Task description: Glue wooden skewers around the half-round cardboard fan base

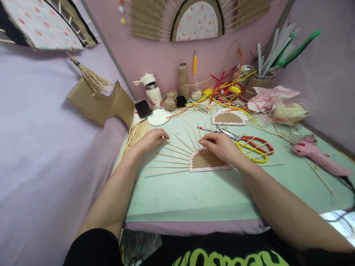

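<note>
A half-round cardboard piece point(206, 162) with a pink-and-white fabric rim lies flat on the table, its straight edge towards me. Thin wooden skewers point(177, 150) fan out from its curved edge. Over that edge, my right hand point(220, 145) is closed, thumb and fingertips pinching a wooden skewer that slants up to the left. It hides part of the piece's right side. My left hand point(155, 139) hovers left of the fan, fingers loosely bent and apart, with nothing visible in them. Beyond my right hand lie scissors point(256, 145) with red and yellow handles, partly under the skewers.
A second half-round piece point(229, 118) lies farther back. To the right are a pink glue gun point(318, 155) and crumpled fabric point(273, 99). Loose skewers point(135, 135) are bunched at the left edge. A bottle point(153, 94), twine balls point(169, 101) and pipe cleaners point(220, 87) stand along the back.
</note>
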The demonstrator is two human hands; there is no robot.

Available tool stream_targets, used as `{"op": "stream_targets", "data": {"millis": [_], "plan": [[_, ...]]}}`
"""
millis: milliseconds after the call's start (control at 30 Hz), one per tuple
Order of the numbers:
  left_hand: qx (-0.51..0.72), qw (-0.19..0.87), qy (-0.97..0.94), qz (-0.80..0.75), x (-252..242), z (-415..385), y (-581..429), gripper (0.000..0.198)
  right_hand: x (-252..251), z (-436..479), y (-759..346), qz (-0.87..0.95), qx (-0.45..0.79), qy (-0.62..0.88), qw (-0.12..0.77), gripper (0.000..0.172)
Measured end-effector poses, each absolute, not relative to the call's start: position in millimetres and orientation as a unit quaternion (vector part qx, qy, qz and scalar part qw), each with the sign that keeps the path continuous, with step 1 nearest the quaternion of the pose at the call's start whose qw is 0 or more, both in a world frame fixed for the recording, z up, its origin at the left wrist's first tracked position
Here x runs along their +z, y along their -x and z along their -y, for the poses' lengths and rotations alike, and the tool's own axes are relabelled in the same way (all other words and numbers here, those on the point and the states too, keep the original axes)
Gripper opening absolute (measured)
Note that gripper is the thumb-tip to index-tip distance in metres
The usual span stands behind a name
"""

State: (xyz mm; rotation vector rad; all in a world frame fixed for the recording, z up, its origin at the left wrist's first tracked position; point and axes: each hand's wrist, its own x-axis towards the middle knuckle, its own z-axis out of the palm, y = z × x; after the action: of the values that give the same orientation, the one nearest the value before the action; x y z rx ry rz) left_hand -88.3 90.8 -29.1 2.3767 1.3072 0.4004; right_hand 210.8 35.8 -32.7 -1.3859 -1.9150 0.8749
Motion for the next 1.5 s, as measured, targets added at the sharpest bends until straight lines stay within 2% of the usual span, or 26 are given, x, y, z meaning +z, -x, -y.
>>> {"op": "stream_targets", "data": {"millis": [167,433,900,1200,1500], "plan": [[0.169,0.190,-0.835,-0.488,-24.1,-93.9,101.0,0.017,-33.4,-36.0,-211.4,0.725,0.329,0.521,0.307,0.028],[0.098,0.210,-0.875,-0.426,-35.6,-86.5,76.5,0.021,-34.1,-36.4,-211.4,0.725,0.326,0.521,0.310,0.028],[0.109,0.177,-0.879,-0.429,-39.3,-88.6,74.8,0.023,-33.2,-36.2,-211.6,0.729,0.324,0.521,0.304,0.027],[0.108,0.180,-0.880,-0.426,-40.2,-87.5,74.6,0.024,-34.9,-34.5,-208.6,0.726,0.293,0.544,0.303,0.020],[0.119,0.158,-0.894,-0.401,-6.2,-87.2,61.4,0.020,-36.5,-35.2,-205.5,0.716,0.277,0.561,0.310,0.024]]}}
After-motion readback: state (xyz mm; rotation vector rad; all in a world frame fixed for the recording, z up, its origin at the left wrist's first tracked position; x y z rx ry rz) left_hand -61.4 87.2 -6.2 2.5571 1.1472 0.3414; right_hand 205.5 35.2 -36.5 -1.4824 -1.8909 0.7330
